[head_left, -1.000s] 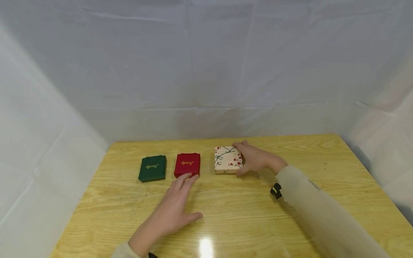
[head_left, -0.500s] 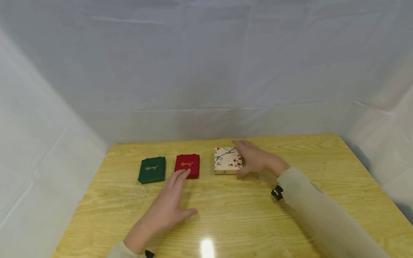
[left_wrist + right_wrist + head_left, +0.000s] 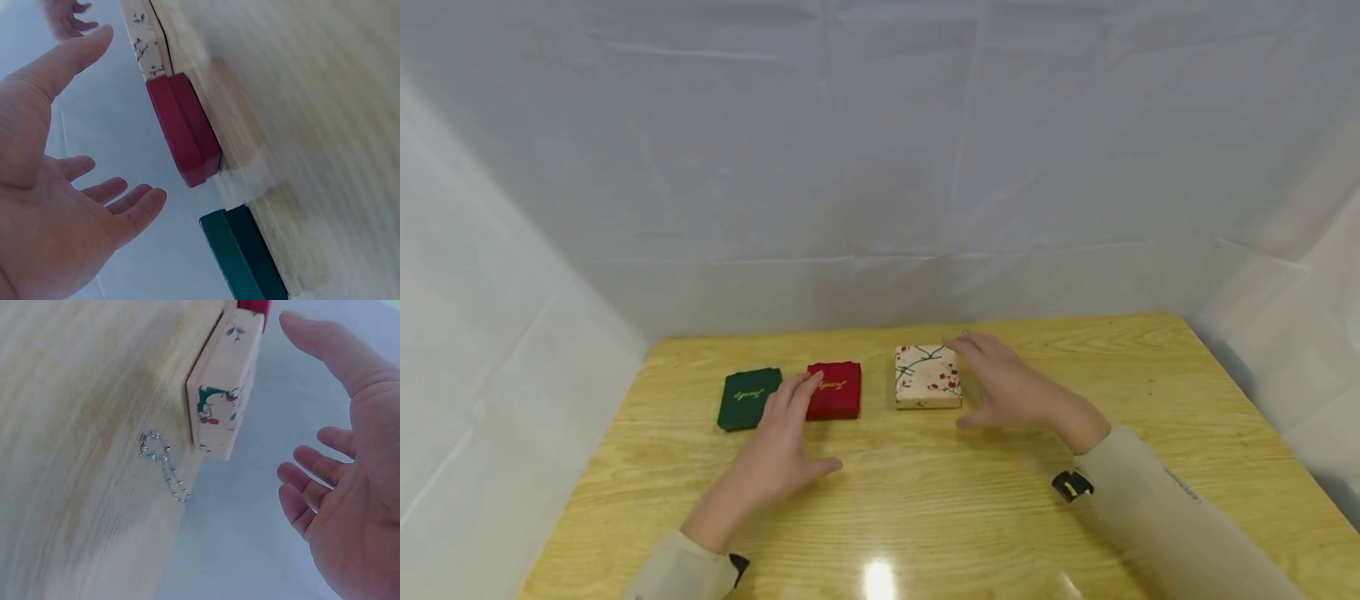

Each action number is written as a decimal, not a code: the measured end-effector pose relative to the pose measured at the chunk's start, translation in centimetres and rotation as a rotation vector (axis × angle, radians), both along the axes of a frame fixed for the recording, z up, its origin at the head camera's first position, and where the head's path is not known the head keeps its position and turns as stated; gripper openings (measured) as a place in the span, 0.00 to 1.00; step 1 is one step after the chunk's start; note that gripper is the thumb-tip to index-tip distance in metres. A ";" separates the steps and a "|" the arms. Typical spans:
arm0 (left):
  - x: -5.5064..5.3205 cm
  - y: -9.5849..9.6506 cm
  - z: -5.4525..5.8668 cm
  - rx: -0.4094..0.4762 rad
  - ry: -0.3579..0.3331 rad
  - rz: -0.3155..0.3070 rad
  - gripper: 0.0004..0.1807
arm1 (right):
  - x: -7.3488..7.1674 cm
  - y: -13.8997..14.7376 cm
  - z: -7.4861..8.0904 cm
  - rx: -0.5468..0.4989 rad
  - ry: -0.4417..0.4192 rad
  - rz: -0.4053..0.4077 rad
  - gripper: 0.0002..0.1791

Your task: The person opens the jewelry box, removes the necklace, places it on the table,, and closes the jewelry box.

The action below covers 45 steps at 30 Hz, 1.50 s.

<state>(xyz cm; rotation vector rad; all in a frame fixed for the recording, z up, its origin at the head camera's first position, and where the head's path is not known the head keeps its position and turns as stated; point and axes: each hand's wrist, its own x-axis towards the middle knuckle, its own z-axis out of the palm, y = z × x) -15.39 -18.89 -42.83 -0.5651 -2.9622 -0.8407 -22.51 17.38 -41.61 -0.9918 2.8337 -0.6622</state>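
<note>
Three small square boxes stand in a row on the table: a green box with gold lettering, a red box with gold lettering, and a cream box with a branch-and-blossom print. All look closed. My left hand hovers over the near side between the green and red boxes, thumb spread, holding nothing. Just right of the cream box is my right hand, fingers spread and apart from it. A thin silver beaded chain lies beside the cream box in the right wrist view; the right hand mostly hides it in the head view.
The boxes stand on a light wood-grain table, towards its far edge. White sheeting hangs behind the table and along both sides. Each wrist carries a dark strap.
My left hand has shifted left and forward, from in front of the red box to between the red and green boxes. My right hand has drawn back rightward from the cream box.
</note>
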 end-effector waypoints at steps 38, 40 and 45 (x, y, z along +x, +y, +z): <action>-8.3 -0.7 -1.3 -0.093 -0.173 -0.039 0.64 | 11.2 2.0 -1.7 -0.009 0.061 0.095 0.47; -8.5 -0.6 -1.3 -0.102 -0.189 -0.039 0.63 | 11.5 2.1 -1.9 -0.010 0.047 0.088 0.47; -8.7 -0.3 -1.5 -0.119 -0.218 -0.040 0.60 | 11.9 2.2 -2.4 -0.014 0.041 0.080 0.47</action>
